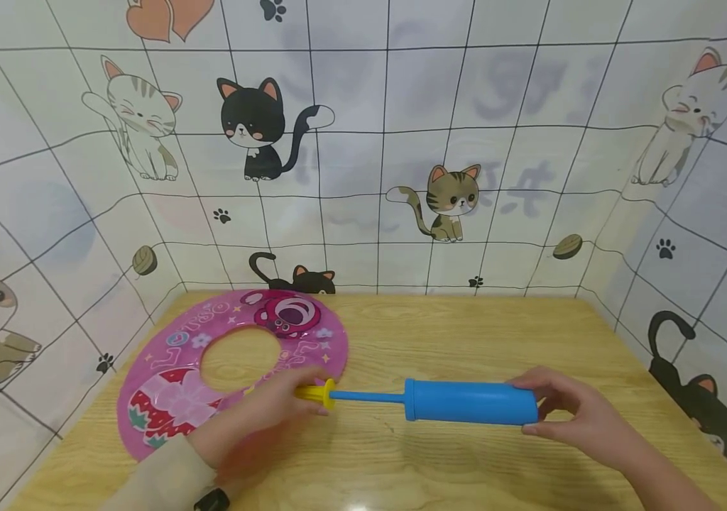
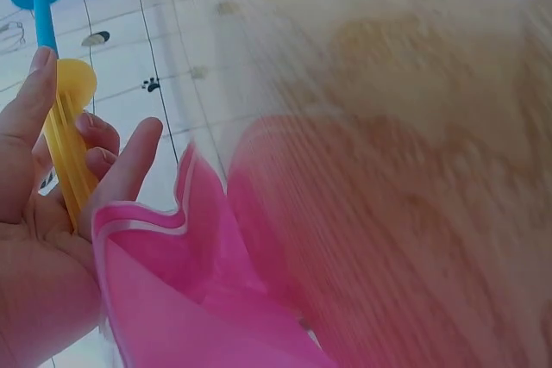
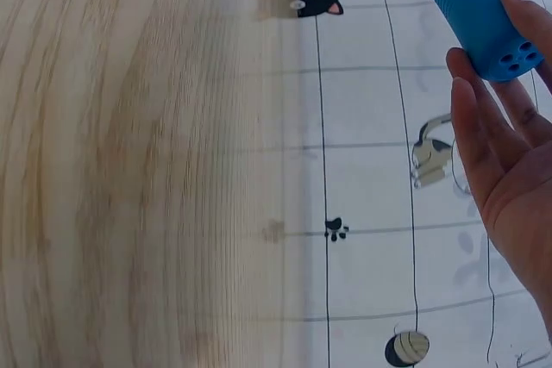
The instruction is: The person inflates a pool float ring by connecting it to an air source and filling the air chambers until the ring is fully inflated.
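Observation:
A hand air pump with a blue barrel (image 1: 472, 402) is held level above the table, its blue rod drawn partly out. My left hand (image 1: 268, 408) grips the pump's yellow handle (image 1: 316, 393), also seen as a yellow handle (image 2: 73, 144) in the left wrist view. At the barrel's far end, my right hand (image 1: 577, 419) pinches it between thumb and fingers. In the right wrist view that blue end (image 3: 509, 58) shows several small holes. A pink swim ring (image 1: 331, 341) with bear and strawberry prints lies flat, partly behind my left hand and forearm.
The wooden table (image 1: 466, 326) ends against a white wall sheet (image 1: 363, 163) printed with cats and grid lines, which also closes in both sides. A dark band (image 1: 212, 500) sits at the left wrist, below a pale sleeve (image 1: 168, 475).

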